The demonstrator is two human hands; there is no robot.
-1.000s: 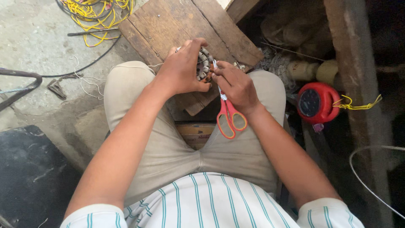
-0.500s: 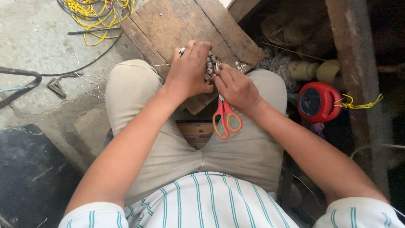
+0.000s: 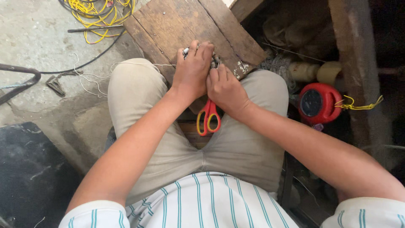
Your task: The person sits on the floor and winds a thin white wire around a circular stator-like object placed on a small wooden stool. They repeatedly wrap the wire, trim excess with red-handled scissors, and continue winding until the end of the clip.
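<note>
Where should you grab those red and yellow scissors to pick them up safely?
By the handle loops. The scissors hang below the right hand, their two red and yellow rings pointing down toward the person's lap, free and easy to see. The blades run up under the hands, hidden. So it is probably best to come from below, on the lap side, and slip fingers through the rings.

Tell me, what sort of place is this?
Probably a small, rough electrical repair workshop: tangled yellow wire on a bare concrete floor, a worn wooden board as a work surface, and a red cable reel.
</note>
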